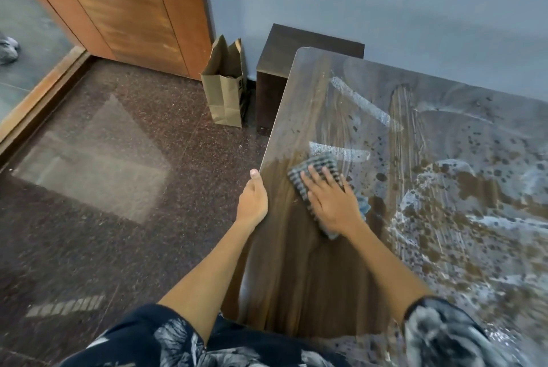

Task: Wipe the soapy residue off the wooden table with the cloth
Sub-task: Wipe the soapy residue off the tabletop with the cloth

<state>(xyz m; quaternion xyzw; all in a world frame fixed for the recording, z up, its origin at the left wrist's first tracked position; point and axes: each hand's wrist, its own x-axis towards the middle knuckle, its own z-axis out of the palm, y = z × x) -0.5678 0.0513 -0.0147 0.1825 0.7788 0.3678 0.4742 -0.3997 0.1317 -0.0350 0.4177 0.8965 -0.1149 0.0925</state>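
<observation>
The wooden table (pixel 299 271) fills the right half of the view, its left strip dark and wet. White soapy residue (pixel 462 212) with dark speckles covers the middle and right of the top. A grey checked cloth (pixel 314 167) lies flat near the table's left edge. My right hand (pixel 332 200) presses down on the cloth with fingers spread, covering most of it. My left hand (pixel 253 197) grips the table's left edge, thumb on top and fingers hidden underneath.
A brown paper bag (pixel 224 90) stands on the speckled stone floor (pixel 118 188) by the wall. A dark wooden cabinet (pixel 272 81) sits behind the table's far left corner. A wooden door (pixel 127 1) is at the upper left.
</observation>
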